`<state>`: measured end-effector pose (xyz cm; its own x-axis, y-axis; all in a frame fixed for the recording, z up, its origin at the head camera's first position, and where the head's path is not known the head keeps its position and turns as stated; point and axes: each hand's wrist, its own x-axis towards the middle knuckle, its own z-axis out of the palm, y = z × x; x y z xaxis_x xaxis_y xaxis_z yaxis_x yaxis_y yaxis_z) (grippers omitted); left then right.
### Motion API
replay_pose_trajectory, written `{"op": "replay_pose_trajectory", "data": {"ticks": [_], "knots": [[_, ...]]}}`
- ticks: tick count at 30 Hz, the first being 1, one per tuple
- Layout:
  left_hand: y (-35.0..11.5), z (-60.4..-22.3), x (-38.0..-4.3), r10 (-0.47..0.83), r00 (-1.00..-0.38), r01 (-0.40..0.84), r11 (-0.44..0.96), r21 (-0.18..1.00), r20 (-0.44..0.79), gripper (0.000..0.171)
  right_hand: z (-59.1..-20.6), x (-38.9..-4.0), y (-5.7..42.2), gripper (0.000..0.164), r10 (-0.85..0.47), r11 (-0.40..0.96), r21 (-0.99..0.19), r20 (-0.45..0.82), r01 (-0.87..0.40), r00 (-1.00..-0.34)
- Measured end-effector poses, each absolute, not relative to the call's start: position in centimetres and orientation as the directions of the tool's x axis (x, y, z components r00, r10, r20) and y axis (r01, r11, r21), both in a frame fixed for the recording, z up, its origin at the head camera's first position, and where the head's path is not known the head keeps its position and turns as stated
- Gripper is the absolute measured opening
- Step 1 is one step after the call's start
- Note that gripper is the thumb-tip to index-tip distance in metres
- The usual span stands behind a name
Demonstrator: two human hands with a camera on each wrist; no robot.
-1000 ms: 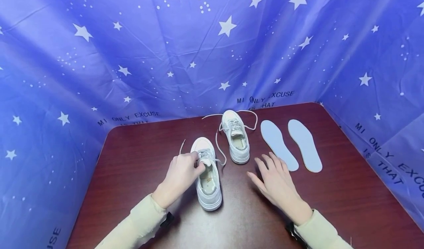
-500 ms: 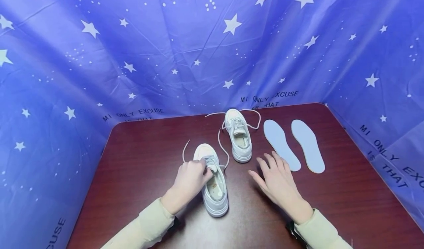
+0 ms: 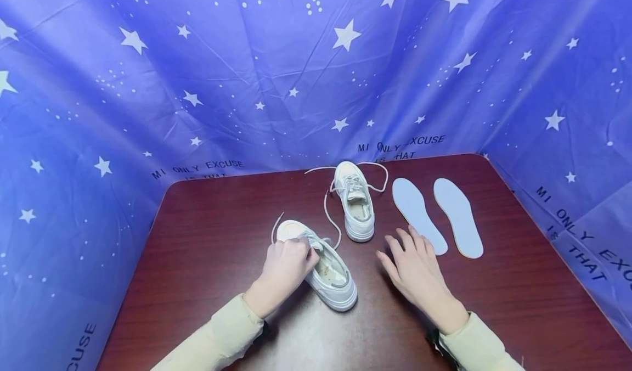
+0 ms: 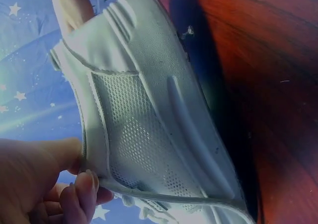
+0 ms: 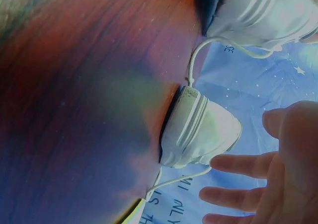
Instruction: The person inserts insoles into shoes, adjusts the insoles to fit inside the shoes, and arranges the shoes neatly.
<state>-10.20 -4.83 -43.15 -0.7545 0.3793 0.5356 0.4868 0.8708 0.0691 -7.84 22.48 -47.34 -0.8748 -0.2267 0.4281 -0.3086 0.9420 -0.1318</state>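
My left hand [image 3: 286, 266] pinches the upper side edge of the nearer white sneaker [image 3: 338, 294], by its lacing. In the left wrist view thumb and fingers close on the collar of that sneaker [image 4: 139, 114], whose mesh side faces the camera. It sits turned, toe to the far left, heel to the near right, with its laces loose. My right hand [image 3: 419, 275] hovers over the table with fingers spread, holding nothing. Nearest to it lies a white insole [image 3: 417, 212]; a second insole [image 3: 459, 217] is right of that one.
The other white sneaker [image 3: 359, 225] stands farther back, heel toward me, its laces trailing on both sides. All of this is on a dark red wooden table [image 3: 207, 212]. A blue star-printed curtain [image 3: 276, 58] hangs behind the table and along its sides.
The nearer sneaker has turned in my left hand: its heel has swung right and its toe left. My right hand has barely moved; the camera has shifted slightly.
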Motion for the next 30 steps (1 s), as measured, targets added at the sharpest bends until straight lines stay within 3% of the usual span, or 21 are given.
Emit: {"op": "replay_pose_trajectory", "data": {"ticks": [7,12,30], "knots": [[-4.4,-43.9,-10.3,0.41,-0.733,0.513,0.857,0.045,0.542,0.027,-47.3,-7.8,22.6,0.047,-0.221,0.944,-0.133,0.431,-0.303,-0.875],[-4.2,-44.3,-10.2,0.429,-0.714,0.532,0.846,0.03,0.553,0.027,-47.2,-7.7,22.7,0.037,-0.231,0.941,-0.12,0.451,-0.315,-0.862],[-4.8,-43.7,-9.5,0.421,-0.769,0.512,0.856,0.069,0.481,0.042,-47.5,-7.2,23.0,0.033,-0.244,0.939,-0.108,0.462,-0.327,-0.853]]}}
